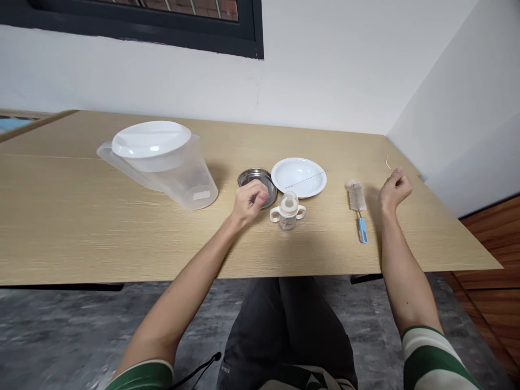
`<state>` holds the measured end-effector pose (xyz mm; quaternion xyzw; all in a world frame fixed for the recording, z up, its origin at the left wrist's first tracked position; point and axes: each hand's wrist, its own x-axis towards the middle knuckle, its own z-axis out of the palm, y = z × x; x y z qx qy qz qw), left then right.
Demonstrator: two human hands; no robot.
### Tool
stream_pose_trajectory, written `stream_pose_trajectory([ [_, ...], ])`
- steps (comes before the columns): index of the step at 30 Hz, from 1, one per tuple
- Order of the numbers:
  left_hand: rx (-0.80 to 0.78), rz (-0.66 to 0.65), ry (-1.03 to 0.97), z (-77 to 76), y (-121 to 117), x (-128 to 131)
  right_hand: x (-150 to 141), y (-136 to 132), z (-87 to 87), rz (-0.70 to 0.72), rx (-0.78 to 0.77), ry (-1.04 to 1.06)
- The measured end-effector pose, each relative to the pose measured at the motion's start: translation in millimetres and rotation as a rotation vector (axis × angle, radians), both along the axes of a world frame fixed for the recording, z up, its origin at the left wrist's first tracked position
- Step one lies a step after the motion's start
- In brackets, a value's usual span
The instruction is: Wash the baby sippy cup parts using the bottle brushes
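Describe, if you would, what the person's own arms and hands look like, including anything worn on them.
The bare left hand and bare right hand show no gloves, watch or bracelet. The arms are bare below the green-and-white striped left sleeve and right sleeve of a short-sleeved top. The right forearm has one small dark spot.

White wall, dark-framed window, light wood table, grey mottled floor, wooden cabinet
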<state>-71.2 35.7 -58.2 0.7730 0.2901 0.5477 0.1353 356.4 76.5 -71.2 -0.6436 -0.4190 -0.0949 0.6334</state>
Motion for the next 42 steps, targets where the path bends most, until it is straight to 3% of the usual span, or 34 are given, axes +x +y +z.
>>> stream_pose_trajectory([
  [3, -0.046, -0.109, 0.038, 1.9, 0.1, 2.2, -11.9, -5.2, 16.0, -0.076, 0.107, -0.039],
  [5, -0.141, -0.147, 0.058, 1.9, -3.3, 7.5, -28.9, -13.4, 31.7, -0.032, 0.137, -0.072],
  [7, -0.256, -0.187, 0.071, 1.5, -9.5, 15.7, -56.0, -27.2, 47.8, 0.098, 0.134, -0.140],
  [10, -0.388, -0.219, 0.085, 1.4, -20.9, 30.2, -111.7, -54.1, 62.7, 0.491, -0.032, -0.309],
  [12, -0.426, -0.190, 0.114, 2.6, -27.6, 38.6, -150.4, -69.9, 62.4, 0.751, -0.121, -0.355],
  [14, -0.464, -0.132, 0.142, 4.4, -32.3, 44.5, -182.3, -79.3, 54.7, 0.909, -0.151, -0.322],
  [17, -0.538, -0.066, 0.195, 5.8, -35.4, 48.7, -210.3, -80.5, 38.7, 0.959, -0.200, -0.253],
  [23, -0.537, -0.042, 0.187, -1.8, -32.0, 51.1, -226.2, -71.5, 33.0, 1.022, -0.256, -0.089],
  [26, -0.497, -0.121, 0.118, -6.2, -28.5, 54.6, -236.3, -72.3, 36.8, 1.062, -0.353, -0.016],
  [30, -0.442, -0.213, 0.072, -8.9, -25.6, 60.2, -248.4, -74.2, 37.0, 0.993, -0.410, 0.002],
  [37, -0.522, -0.170, 0.045, -14.2, -27.5, 56.4, -247.1, -74.3, 41.7, 1.062, -0.394, -0.090],
  [42, -0.470, -0.119, 0.126, -12.5, -27.0, 53.6, -242.1, -69.8, 48.1, 1.192, -0.418, -0.092],
])
